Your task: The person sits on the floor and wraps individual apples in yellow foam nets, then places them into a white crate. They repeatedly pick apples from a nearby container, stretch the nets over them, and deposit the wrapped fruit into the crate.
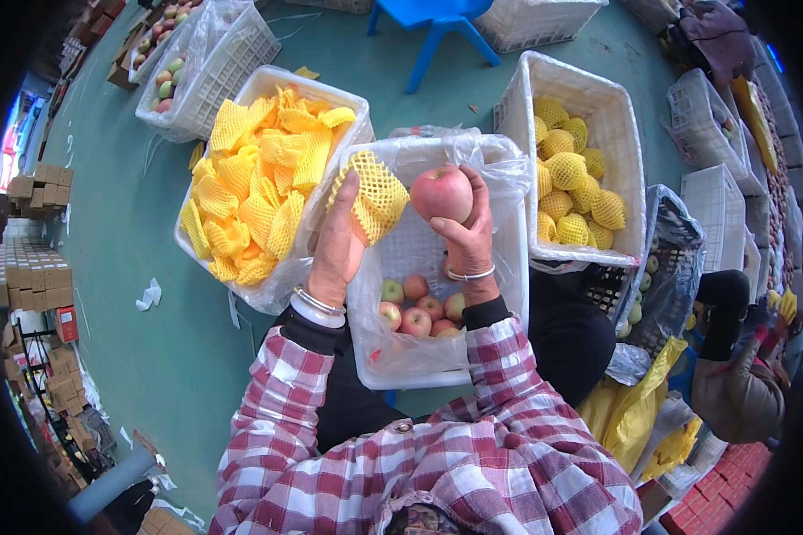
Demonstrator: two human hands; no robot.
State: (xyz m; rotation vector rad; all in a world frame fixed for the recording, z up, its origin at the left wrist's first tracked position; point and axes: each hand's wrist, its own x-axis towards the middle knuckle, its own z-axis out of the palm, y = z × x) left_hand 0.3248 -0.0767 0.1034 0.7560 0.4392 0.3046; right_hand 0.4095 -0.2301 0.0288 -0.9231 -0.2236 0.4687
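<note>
My left hand (340, 251) holds a yellow foam fruit net (377, 195) by its edge, the thumb lying along it. Between the fingers and thumb of my right hand (470, 244) is a pink-red apple (441, 194), just right of the net. Both hands are above a white plastic crate (518, 294) lined with clear film. Several loose apples (416, 322) lie at its near end. To the left, a second white crate (186, 242) is heaped with flat yellow foam nets (244, 180). On the right, another lined crate (632, 167) contains several apples in yellow nets (567, 171).
A blue plastic stool (435, 27) stands beyond the crates. A crate of apples (207, 73) is at the far left, and a dark crate (662, 267) sits at right. Another person (743, 381) is at the right edge. Cardboard boxes (37, 267) line the left side.
</note>
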